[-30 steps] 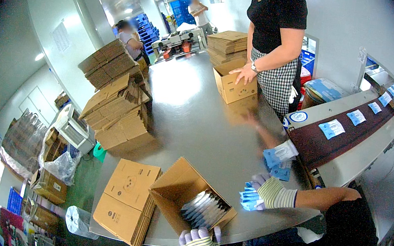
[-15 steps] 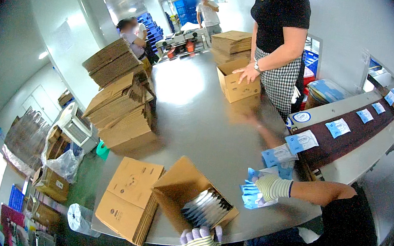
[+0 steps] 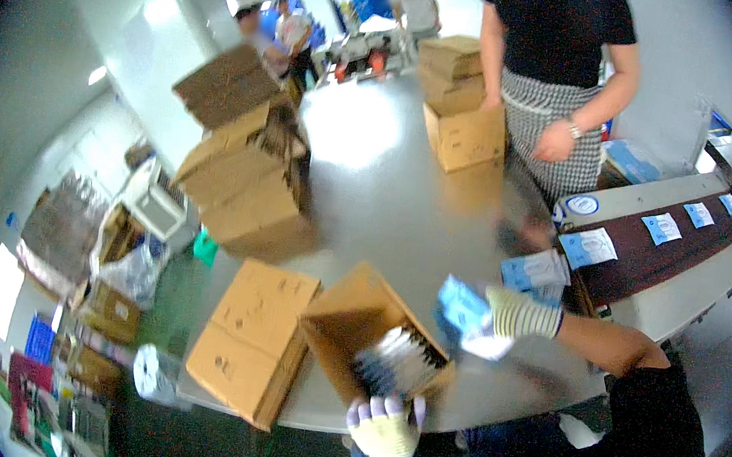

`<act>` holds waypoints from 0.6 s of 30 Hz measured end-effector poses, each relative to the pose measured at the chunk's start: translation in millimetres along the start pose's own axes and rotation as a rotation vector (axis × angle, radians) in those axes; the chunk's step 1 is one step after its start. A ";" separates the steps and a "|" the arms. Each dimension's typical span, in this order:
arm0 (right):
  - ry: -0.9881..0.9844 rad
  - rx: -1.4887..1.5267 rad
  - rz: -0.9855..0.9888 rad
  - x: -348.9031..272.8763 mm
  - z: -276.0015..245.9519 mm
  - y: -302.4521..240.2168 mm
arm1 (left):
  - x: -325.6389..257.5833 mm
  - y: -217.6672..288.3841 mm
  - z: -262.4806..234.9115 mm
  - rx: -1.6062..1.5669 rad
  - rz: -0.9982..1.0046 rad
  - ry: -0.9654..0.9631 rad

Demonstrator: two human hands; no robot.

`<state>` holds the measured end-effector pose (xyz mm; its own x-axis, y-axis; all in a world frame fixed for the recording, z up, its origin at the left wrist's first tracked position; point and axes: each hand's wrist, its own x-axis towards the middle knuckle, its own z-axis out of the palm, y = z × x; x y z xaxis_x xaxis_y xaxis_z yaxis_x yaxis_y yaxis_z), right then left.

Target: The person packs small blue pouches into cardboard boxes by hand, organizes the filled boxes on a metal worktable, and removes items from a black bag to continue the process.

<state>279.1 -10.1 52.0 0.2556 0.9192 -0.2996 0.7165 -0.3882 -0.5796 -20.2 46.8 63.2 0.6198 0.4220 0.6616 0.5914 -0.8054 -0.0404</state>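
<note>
My left hand (image 3: 384, 439), in a striped knit glove with pale purple fingertips, has its fingers stretched out and apart against the near rim of an open carton (image 3: 337, 318). Inside the tilted carton stand several thin packets (image 3: 401, 363) in a row, edges up. On the right, my gloved right hand (image 3: 525, 315) is closed on a bunch of blue-and-white packets (image 3: 466, 308) just above the table. More blue-and-white packets (image 3: 534, 271) lie beyond that hand, at the conveyor's end. Motion blurs the held bunch.
Flattened cartons (image 3: 252, 334) lie left of the open one, with taller cardboard stacks (image 3: 244, 203) behind. A conveyor (image 3: 624, 267) carries spaced packets on the right. Across the metal table (image 3: 367, 219), a co-worker (image 3: 552, 77) stands by another open carton (image 3: 468, 137).
My right hand has lifted the packets slightly and shifted a little away from me. My left hand stays at the carton's rim. The co-worker's near hand has left the far carton's top. The view has shifted.
</note>
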 end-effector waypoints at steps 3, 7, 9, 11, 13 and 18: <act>0.399 0.614 -0.766 17.0 -10.6 -42.0 | 5.3 6.1 7.8 -0.035 -0.017 -0.064; 0.259 0.232 -0.891 29.6 -30.7 -154.4 | 2.4 3.3 2.3 0.000 -0.032 -0.044; 0.105 0.107 -0.813 44.9 -17.3 -183.3 | 1.4 4.9 -3.7 -0.001 -0.056 -0.058; 0.154 -0.476 -0.734 103.0 25.7 -149.9 | 6.5 17.6 -1.7 -0.048 -0.014 -0.061; 0.162 -0.832 -0.653 136.9 52.2 -128.9 | 8.6 19.3 3.4 -0.056 0.075 -0.116; -0.239 -0.527 -0.795 83.0 18.6 -170.0 | -10.7 -10.9 -8.6 -0.094 0.016 -0.108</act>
<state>166.4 131.0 111.6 -0.5230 0.8394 -0.1481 0.8356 0.4706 -0.2835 -37.7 47.4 62.9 0.6834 0.4471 0.5771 0.5335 -0.8455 0.0232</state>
